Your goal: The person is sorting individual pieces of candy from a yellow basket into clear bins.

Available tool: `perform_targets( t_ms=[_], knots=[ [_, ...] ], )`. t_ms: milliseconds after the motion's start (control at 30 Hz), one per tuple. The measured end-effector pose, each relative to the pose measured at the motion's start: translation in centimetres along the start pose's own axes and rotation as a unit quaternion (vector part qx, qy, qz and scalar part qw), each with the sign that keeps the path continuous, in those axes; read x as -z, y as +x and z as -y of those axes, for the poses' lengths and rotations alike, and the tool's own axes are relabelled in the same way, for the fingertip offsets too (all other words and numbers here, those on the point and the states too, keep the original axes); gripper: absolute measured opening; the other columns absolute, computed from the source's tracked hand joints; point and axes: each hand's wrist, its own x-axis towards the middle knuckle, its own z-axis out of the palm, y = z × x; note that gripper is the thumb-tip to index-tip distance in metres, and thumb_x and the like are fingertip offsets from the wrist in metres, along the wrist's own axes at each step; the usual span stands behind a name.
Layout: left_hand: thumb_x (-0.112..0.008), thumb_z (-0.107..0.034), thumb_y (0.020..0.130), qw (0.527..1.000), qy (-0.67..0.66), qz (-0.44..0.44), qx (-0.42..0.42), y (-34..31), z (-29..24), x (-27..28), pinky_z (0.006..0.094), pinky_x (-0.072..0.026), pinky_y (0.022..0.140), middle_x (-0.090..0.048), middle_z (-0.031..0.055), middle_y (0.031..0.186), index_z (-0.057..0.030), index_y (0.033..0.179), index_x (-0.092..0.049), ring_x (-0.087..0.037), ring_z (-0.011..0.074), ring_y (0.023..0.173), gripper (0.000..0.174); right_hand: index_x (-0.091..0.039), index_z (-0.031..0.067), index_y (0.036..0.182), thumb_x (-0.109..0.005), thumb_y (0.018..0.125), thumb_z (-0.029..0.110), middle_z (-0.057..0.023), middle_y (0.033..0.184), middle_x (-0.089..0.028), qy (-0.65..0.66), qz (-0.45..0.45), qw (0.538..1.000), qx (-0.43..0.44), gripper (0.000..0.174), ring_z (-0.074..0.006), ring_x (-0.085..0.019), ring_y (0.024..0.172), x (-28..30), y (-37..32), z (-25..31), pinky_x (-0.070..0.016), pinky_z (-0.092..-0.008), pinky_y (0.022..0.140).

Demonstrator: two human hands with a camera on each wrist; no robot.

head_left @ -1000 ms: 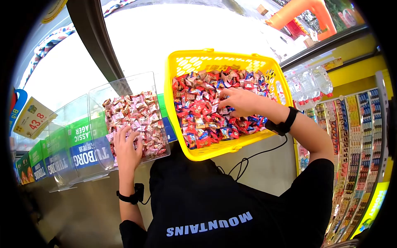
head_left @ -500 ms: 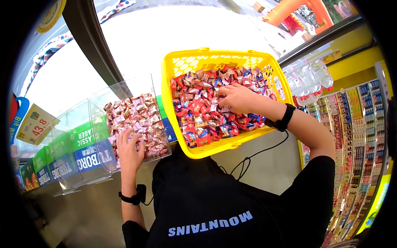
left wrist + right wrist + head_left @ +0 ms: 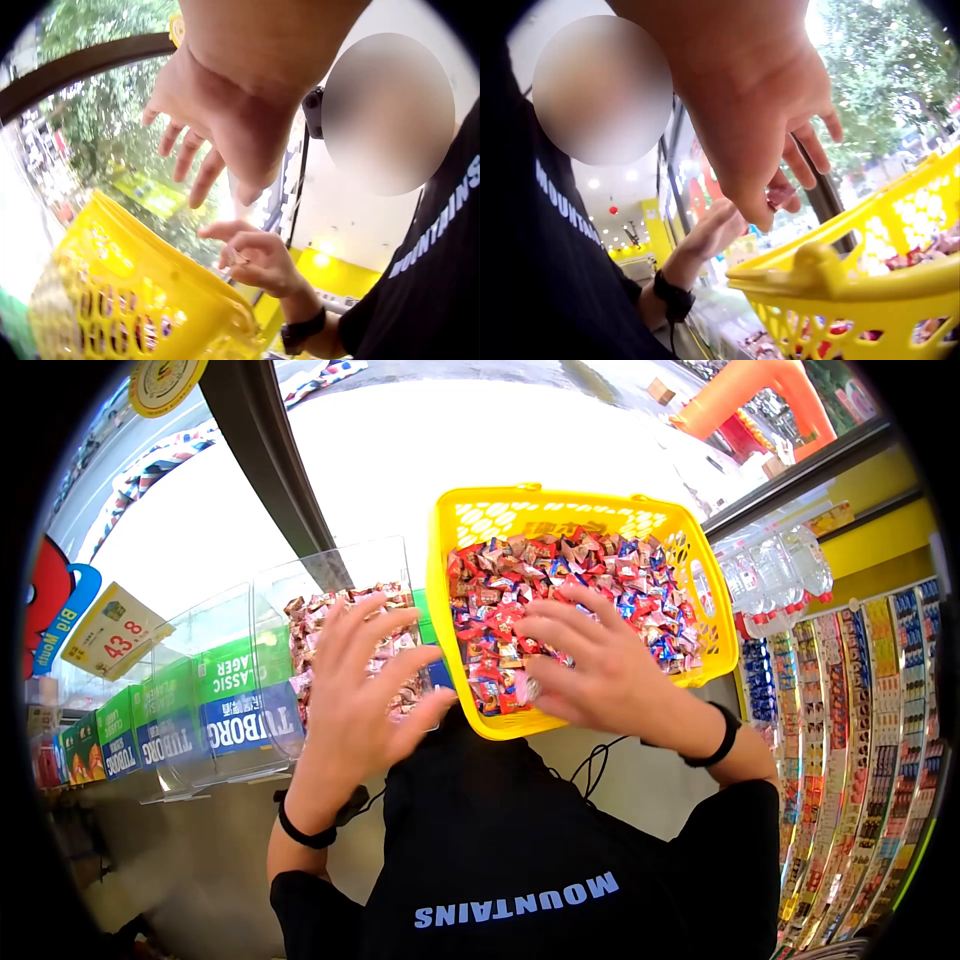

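Raised above the clear plastic bin [image 3: 375,563] of pink-wrapped candies [image 3: 305,628], my left hand [image 3: 350,695] has its fingers spread and holds nothing. It hides part of that bin in the head view. My right hand [image 3: 595,665] is over the near side of the yellow basket [image 3: 443,600], which is filled with red, blue and pink wrapped candies [image 3: 640,585]. Between its thumb and index finger it pinches one pink-wrapped candy [image 3: 781,196], while the other fingers are extended. In the right wrist view, the hand is above the basket's rim.
Another clear bin [image 3: 195,630] stands left, in front of green and blue beer cartons [image 3: 230,705]. A price sign [image 3: 115,635] is at far left. Bottled water [image 3: 775,570] and packed shelves [image 3: 860,730] lie to the right. A black cable [image 3: 600,765] hangs below the basket.
My left hand has lifted off the pink candies, its fingers spreading. My right hand has risen from the pile toward the basket's near left, pinching a pink candy.
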Motion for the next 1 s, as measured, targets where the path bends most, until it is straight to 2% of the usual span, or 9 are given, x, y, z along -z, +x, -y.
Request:
perform_targets(
  t_ms=[133, 233, 267, 367, 467, 567, 867, 1000],
  knots=[
    [-0.091, -0.023, 0.075, 0.995, -0.066, 0.054, -0.046, 1.6, -2.8, -2.2, 0.0664, -0.0303, 0.126, -0.066, 0.011, 0.137, -0.0105, 0.112, -0.078, -0.053, 0.0389, 0.143, 0.041, -0.072, 0.0066, 0.089, -0.077, 0.088, 0.021, -0.0129, 0.129, -0.066, -0.021, -0.091, 0.996, 0.003, 0.015, -0.033, -0.062, 0.131, -1.8, 0.6, 3.1, -0.0442, -0.0599, 0.117],
    [-0.091, -0.023, 0.075, 0.998, -0.028, 0.044, -0.046, 1.1, -2.8, -4.1, 0.0669, -0.0302, 0.125, -0.067, 0.0105, 0.136, -0.01, 0.11, -0.078, -0.053, 0.0388, 0.142, 0.039, -0.073, 0.0056, 0.09, -0.076, 0.089, 0.022, -0.0135, 0.13, -0.067, -0.09, -0.117, 0.989, -0.005, 0.017, -0.0335, -0.062, 0.131, -2.6, 0.7, 3.6, -0.0443, -0.0596, 0.117],
    [-0.091, -0.021, 0.076, 0.998, -0.033, 0.044, -0.025, 1.0, -3.0, -4.0, 0.0662, -0.0307, 0.125, -0.069, 0.0069, 0.133, -0.0115, 0.102, -0.08, -0.054, 0.0368, 0.141, 0.03, -0.073, 0.0046, 0.092, -0.078, 0.088, 0.023, -0.0135, 0.13, -0.068, -0.092, -0.116, 0.989, -0.009, 0.02, -0.0337, -0.063, 0.13, -2.6, 0.5, 3.6, -0.0444, -0.0588, 0.117],
    [-0.091, -0.021, 0.076, 0.998, -0.039, 0.046, -0.029, 0.6, -2.6, -4.2, 0.0652, -0.0319, 0.125, -0.073, 0.0024, 0.127, -0.0137, 0.094, -0.082, -0.056, 0.0337, 0.14, 0.022, -0.073, 0.0045, 0.095, -0.078, 0.088, 0.024, -0.0127, 0.131, -0.067, -0.074, -0.107, 0.991, -0.028, 0.021, -0.0333, -0.062, 0.131, -3.1, -0.1, 3.4, -0.0446, -0.0579, 0.117],
    [-0.088, -0.026, 0.081, 0.999, -0.031, 0.013, -0.033, 0.0, -2.7, -4.6, 0.065, -0.0328, 0.125, -0.073, -0.0025, 0.12, -0.017, 0.09, -0.081, -0.059, 0.0286, 0.136, 0.015, -0.073, 0.0049, 0.097, -0.077, 0.088, 0.022, -0.0117, 0.131, -0.066, 0.023, -0.082, 0.995, -0.054, 0.02, -0.0321, -0.061, 0.132, -2.8, 0.0, 3.4, -0.0445, -0.0572, 0.116],
    [-0.089, -0.027, 0.08, 0.997, 0.013, -0.012, -0.07, -0.3, -2.9, -4.4, 0.0645, -0.0343, 0.125, -0.073, -0.0031, 0.12, -0.0178, 0.091, -0.08, -0.061, 0.0274, 0.134, 0.017, -0.076, 0.01, 0.101, -0.082, 0.085, 0.025, -0.0087, 0.136, -0.068, 0.039, -0.034, 0.998, -0.036, 0.023, -0.0301, -0.061, 0.134, -2.2, -0.2, 2.9, -0.0453, -0.0549, 0.116],
    [-0.089, -0.028, 0.08, 0.997, 0.011, -0.065, -0.035, -1.3, -3.7, -4.2, 0.0641, -0.0378, 0.123, -0.075, -0.001, 0.123, -0.0159, 0.096, -0.079, -0.064, 0.0272, 0.13, 0.022, -0.073, 0.0078, 0.085, -0.077, 0.082, 0.015, -0.0081, 0.136, -0.068, 0.035, -0.026, 0.998, 0.039, 0.009, -0.0304, -0.061, 0.133, -0.4, 1.4, 1.8, -0.0476, -0.0534, 0.113],
    [-0.09, -0.03, 0.078, 0.995, 0.039, -0.077, -0.04, -1.9, -3.2, -4.0, 0.0635, -0.0378, 0.122, -0.076, -0.0023, 0.119, -0.0159, 0.094, -0.079, -0.065, 0.027, 0.127, 0.024, -0.074, 0.0048, 0.092, -0.074, 0.084, 0.015, -0.012, 0.133, -0.067, 0.051, -0.019, 0.997, 0.057, 0.013, -0.0327, -0.059, 0.133, -0.9, 2.0, 1.8, -0.0448, -0.0547, 0.115]
  ],
)
